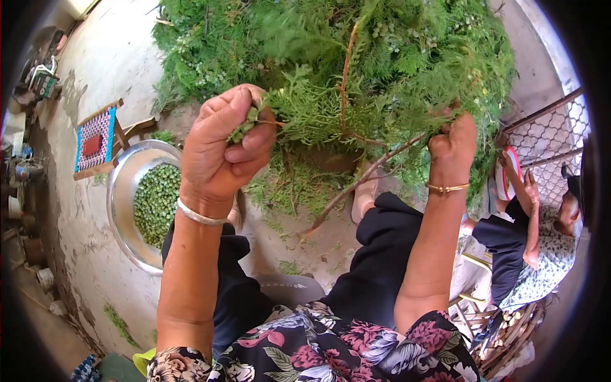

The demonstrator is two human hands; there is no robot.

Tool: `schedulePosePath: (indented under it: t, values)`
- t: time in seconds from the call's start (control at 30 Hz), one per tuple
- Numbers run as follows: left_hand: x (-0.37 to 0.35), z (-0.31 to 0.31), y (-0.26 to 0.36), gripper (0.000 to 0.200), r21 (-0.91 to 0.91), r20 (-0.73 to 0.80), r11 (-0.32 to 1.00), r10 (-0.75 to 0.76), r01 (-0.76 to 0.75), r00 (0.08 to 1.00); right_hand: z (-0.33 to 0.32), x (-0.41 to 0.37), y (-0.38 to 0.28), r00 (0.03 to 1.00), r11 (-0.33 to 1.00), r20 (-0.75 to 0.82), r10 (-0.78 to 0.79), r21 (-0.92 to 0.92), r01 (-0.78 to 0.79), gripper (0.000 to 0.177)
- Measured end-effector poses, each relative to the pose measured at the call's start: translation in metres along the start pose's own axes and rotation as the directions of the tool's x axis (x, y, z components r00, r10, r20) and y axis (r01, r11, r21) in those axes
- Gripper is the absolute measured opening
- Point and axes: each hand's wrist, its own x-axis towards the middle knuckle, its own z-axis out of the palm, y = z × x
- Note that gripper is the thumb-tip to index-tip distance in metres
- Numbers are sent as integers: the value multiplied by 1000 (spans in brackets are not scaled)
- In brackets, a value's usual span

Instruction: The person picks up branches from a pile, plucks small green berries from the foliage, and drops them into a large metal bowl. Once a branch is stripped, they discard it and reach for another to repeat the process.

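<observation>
My left hand (pixel 223 143) is closed around a few small green seed cones (pixel 245 126) at the tip of a twig. My right hand (pixel 453 143), closed too, grips a leafy evergreen branch (pixel 356 181) whose bare brown stem slants down toward my lap. Scale-like sprays of that branch spread between both hands. Behind them lies a big heap of cut evergreen branches (pixel 407 44), with pale cones among the leaves. Left of my left forearm, a shiny metal basin (pixel 114 204) holds many loose green cones (pixel 158 200).
A woven-top stool (pixel 92 145) stands beyond the basin. To the right sits another person (pixel 541 254), a red-rimmed white round object (pixel 507 181) by their hand. Wire mesh (pixel 541 140) and a stack of sticks (pixel 515 337) are also on that side. Leaf scraps litter the floor between my feet.
</observation>
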Motion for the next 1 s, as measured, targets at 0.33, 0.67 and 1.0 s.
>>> schedulePosePath:
  t: [0.33, 0.67, 1.0]
  values:
    - [-11, -29, 60, 20, 71, -7, 986, 154, -153, 988, -33, 36, 0, 992, 999, -121, -29, 20, 31, 12]
    - [10, -2, 5, 16, -51, -285, 999, -24, 10, 958, -51, 14, -4, 956, 968, 282, -77, 250, 4, 35]
    - [18, 25, -30, 18, 419, -133, 907, 19, 39, 991, -34, 4, 6, 944, 973, 323, -73, 230, -4, 23]
